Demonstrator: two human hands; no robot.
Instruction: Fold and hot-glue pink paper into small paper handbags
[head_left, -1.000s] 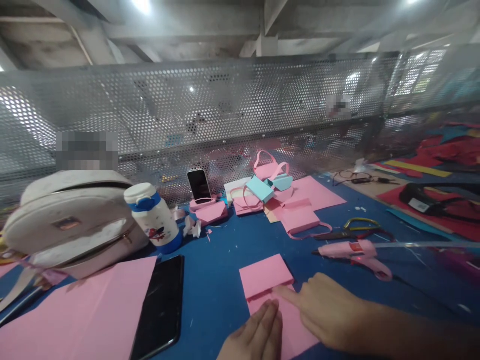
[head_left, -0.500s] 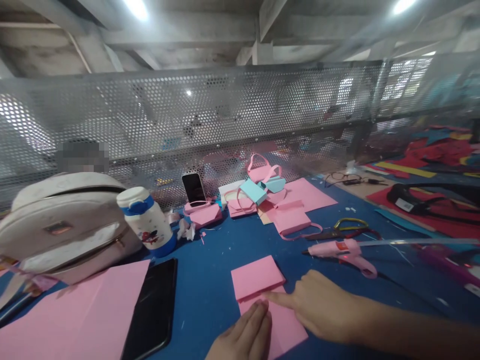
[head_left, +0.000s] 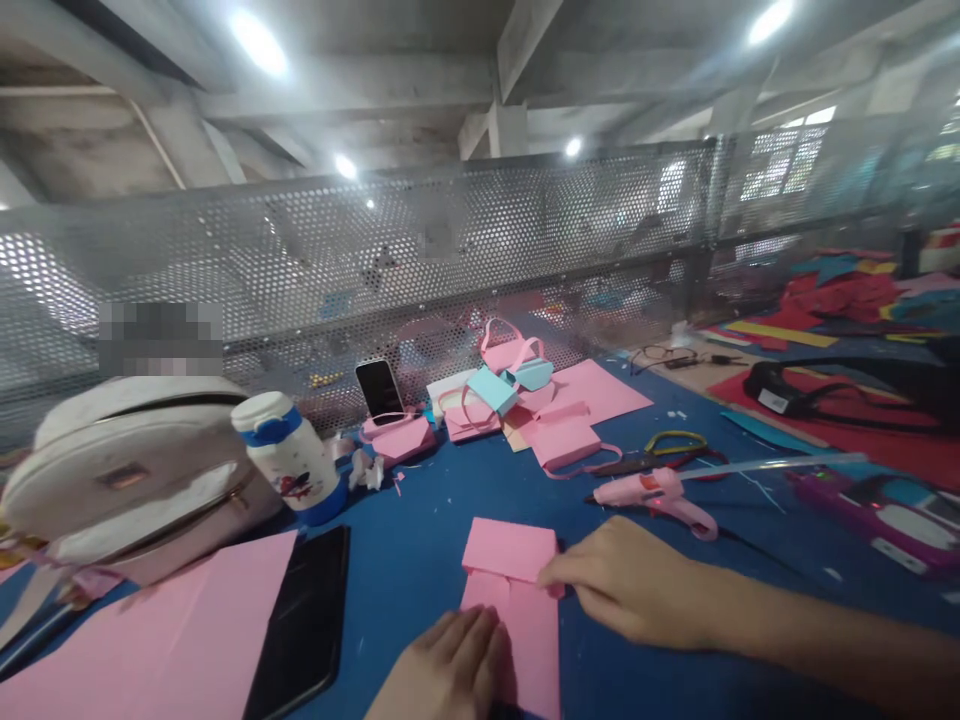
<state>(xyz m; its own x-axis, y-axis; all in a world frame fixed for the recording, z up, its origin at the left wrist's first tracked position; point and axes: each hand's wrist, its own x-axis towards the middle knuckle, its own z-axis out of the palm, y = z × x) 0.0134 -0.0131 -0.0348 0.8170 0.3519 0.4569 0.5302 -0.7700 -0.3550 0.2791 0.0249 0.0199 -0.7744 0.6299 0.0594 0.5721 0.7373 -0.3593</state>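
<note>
A folded pink paper piece lies on a blue surface, toward the near edge, which is out of view. A flap is folded across the paper's far end; its near end runs out of the frame.

The person's left hand rests palm down over the paper's left side, fingers together and straight, its grip pressing rather than clasping. The right hand comes in from the right, fingertips at the right end of the flap's crease; whether its grip pinches the paper or only pushes on it, I cannot tell.

The paper looks light and fairly stiff, like thin card. It would probably slide easily if not pinned, and crease or dent under a hard squeeze. The doubled side edges beside the crease seem the best place to take hold, with a flat palm steadying the body.

Just beyond the right hand is a pink glue gun, its cord trailing right, with scissors behind it. Near the surface's far edge, along a perforated metal screen, small pink paper bags and a turquoise one stand or lie. Toward the left edge are a bottle and a pale backpack.
</note>
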